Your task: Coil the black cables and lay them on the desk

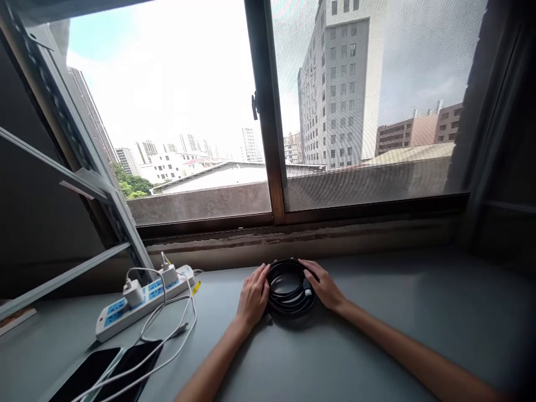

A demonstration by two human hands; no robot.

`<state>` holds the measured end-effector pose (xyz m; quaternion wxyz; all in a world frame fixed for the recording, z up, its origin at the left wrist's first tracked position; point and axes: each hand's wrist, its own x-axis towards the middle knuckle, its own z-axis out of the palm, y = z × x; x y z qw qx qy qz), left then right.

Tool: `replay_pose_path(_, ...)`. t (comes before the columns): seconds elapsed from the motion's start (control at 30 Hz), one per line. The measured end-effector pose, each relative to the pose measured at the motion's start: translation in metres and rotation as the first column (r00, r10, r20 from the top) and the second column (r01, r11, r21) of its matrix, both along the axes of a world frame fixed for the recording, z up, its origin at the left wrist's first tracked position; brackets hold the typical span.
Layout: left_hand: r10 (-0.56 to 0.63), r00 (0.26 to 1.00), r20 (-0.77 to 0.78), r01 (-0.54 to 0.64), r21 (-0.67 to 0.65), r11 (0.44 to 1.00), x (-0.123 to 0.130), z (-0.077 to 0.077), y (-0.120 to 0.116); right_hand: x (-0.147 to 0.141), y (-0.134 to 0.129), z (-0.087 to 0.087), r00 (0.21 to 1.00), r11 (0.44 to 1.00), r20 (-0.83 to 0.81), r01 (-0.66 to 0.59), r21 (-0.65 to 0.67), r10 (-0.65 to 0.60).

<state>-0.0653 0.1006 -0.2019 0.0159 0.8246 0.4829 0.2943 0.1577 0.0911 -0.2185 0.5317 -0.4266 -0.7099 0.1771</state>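
Observation:
A coiled black cable (pixel 292 306) lies on the grey table, with a light-coloured connector end showing at its right side. My left hand (pixel 253 295) rests against the left side of the coil, fingers curved round its outer edge. On the opposite side, my right hand (pixel 323 283) touches the upper right of the coil, its thumb and fingers bent over the edge. The coil sits between both hands, and parts of its rim are hidden under the fingers.
A white power strip (pixel 144 304) with two plugged chargers and white cables stands at the left. Two dark phones (pixel 86 375) lie below it on the table (pixel 355 357). Metal shelf bars rise at the left; a window runs behind the table.

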Motion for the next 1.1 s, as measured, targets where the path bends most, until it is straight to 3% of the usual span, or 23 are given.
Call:
replay_pose_path(0.23, 0.238, 0.970, 0.054, -0.242, 0.098, 0.965, -0.006, 0.006, -0.001, 0.020, 0.014, -0.010, 0.944, 0.983, -0.276, 0.157, -0.100, -0.179)
replay_pose_path(0.4, 0.303, 0.952, -0.033, -0.301, 0.064, 0.952, -0.025, 0.003, 0.006, 0.018, 0.011, -0.010, 0.926, 0.983, -0.334, 0.150, -0.104, -0.177)
replay_pose_path(0.53, 0.230, 0.966, -0.116, -0.225, 0.052, 0.973, -0.030, 0.000, 0.003, 0.012, 0.004, -0.007, 0.942, 0.989, -0.305, 0.143, -0.021, -0.143)
replay_pose_path(0.67, 0.047, 0.986, -0.163, -0.030, 0.101, 0.994, -0.024, 0.003, -0.007, 0.009, -0.004, -0.006, 0.966, 0.988, -0.226, 0.142, 0.063, -0.124)
replay_pose_path(0.9, -0.270, 0.930, -0.250, 0.306, 0.118, 0.945, -0.015, 0.011, -0.011, 0.005, -0.006, -0.007, 0.984, 0.977, -0.050, 0.175, 0.122, -0.170)
replay_pose_path(0.97, -0.302, 0.917, -0.261, 0.327, 0.060, 0.943, -0.015, 0.011, -0.010, 0.005, -0.003, -0.008, 0.974, 0.967, -0.042, 0.227, 0.117, -0.224)
replay_pose_path(1.1, -0.244, 0.942, -0.228, 0.240, -0.046, 0.970, -0.015, 0.008, -0.007, 0.006, 0.001, -0.008, 0.947, 0.942, -0.052, 0.322, 0.095, -0.318)
